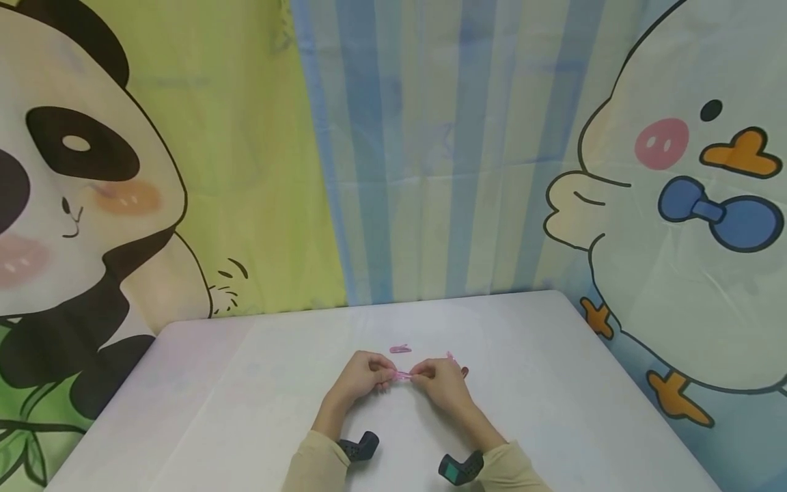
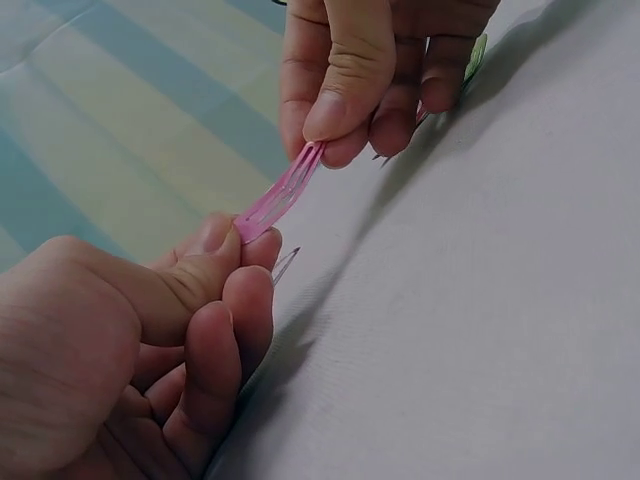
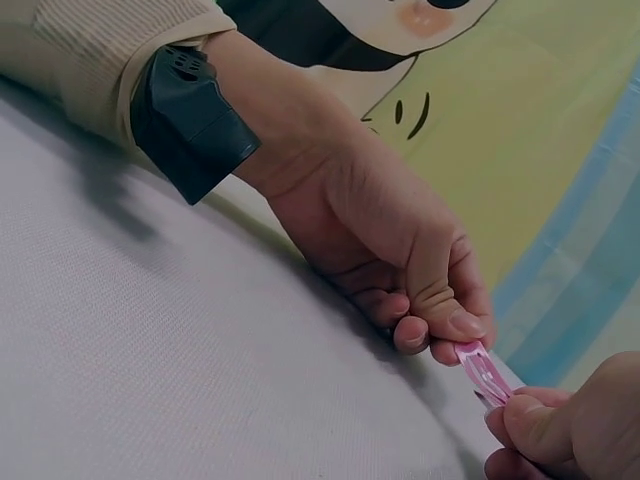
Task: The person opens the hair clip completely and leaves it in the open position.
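Observation:
A pink snap hair clip is stretched between both hands, just above the white table. My left hand pinches one end between thumb and forefinger; in the left wrist view this is its wider end. At the other, narrower end, the thumb and fingers of my right hand pinch the clip. The right wrist view shows the same clip with the two sets of fingertips close together. Part of each end is hidden under the fingers.
Beyond the hands lies another pink hair clip on the white table. A small pink piece and a reddish-brown piece show past my right hand, partly covered by it. Printed curtains hang behind the table's far edge.

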{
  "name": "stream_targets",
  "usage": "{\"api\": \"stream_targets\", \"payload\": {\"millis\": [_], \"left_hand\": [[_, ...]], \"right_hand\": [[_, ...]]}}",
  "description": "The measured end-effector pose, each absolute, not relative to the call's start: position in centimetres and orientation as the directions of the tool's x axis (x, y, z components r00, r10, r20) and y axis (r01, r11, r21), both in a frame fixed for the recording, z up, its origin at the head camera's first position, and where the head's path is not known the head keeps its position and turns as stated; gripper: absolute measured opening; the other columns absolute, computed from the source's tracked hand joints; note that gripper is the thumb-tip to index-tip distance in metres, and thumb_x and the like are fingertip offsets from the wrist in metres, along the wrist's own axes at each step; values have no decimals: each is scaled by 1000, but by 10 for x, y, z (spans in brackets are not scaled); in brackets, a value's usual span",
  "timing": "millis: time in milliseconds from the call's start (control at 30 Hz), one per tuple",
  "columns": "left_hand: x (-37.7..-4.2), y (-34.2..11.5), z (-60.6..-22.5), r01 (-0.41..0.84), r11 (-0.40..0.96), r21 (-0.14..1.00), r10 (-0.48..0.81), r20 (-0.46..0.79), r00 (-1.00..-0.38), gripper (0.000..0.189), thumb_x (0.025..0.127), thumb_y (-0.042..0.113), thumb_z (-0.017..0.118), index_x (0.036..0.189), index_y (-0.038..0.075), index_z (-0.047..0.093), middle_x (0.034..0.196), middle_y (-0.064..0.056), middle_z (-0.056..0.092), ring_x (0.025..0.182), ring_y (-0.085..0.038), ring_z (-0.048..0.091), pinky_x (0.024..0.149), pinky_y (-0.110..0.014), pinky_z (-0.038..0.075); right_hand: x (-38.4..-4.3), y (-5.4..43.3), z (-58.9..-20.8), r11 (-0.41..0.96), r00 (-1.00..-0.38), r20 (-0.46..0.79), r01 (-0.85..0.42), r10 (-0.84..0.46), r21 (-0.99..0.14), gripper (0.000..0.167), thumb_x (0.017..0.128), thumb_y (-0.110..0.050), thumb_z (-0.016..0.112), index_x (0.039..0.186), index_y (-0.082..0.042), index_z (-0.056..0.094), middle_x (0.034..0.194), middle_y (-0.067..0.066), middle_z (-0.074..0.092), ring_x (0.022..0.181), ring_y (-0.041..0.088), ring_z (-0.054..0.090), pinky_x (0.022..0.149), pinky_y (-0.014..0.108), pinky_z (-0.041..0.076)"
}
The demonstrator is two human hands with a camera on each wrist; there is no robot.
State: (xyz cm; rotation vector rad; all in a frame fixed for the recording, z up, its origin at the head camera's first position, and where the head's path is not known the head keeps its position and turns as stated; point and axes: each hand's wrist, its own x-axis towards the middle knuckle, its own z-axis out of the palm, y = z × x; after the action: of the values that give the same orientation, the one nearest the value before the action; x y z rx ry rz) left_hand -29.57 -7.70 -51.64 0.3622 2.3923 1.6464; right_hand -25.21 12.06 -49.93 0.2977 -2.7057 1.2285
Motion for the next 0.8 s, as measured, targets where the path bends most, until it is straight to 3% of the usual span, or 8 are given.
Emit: {"api": "stream_targets", "payload": {"millis": [233,467,800], "left_hand": [[-295,-79,-519,98,361,927,328,-28,-944,6,83,9,71,86,4,70,63,1,62,54,-9,56,51,-24,46],[-296,-78,-517,103,376,921,339,-34,-940,5,83,7,71,86,4,70,65,0,63,55,-9,57,52,-25,47],[-297,-75,-517,121,369,922,376,-29,-926,5,83,7,70,83,3,69,66,-1,63,55,-9,58,52,-24,48]], "right_hand": [[-252,120,-503,635,-954,264,-294,-144,-714,4,81,-12,72,84,-9,73,81,0,73,72,7,57,67,28,46],[-255,120,-501,636,-966,216,-255,-140,-728,4,80,-13,74,84,-11,73,83,0,73,77,10,60,70,29,46],[-258,122,-507,642,-975,188,-219,-117,-735,6,78,-15,76,82,-11,73,80,-1,72,73,9,56,69,28,44]]}}
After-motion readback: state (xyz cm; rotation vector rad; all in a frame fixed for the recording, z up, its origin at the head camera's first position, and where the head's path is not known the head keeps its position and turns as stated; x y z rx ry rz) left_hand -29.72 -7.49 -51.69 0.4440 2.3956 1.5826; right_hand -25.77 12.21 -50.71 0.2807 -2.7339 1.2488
